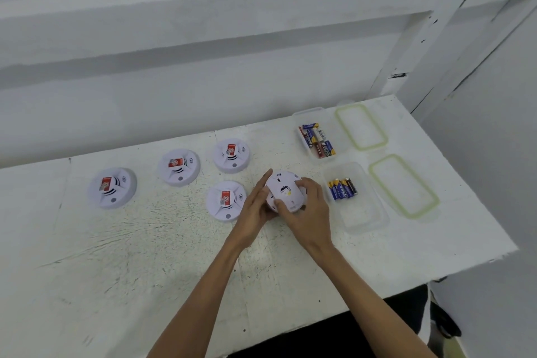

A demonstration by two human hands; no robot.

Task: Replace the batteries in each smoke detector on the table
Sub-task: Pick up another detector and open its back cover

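Detector is held back-up toward the table right edge, just beside the nearer battery box. Your right hand curls round it; your left hand braces it, fingers straight. Likely opening the back: twist the cover off next

held detector half hidden, battery labels illegible

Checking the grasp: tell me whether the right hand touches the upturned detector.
Touching. In the head view the right hand curls thumb and fingers round the rim of the upturned detector.
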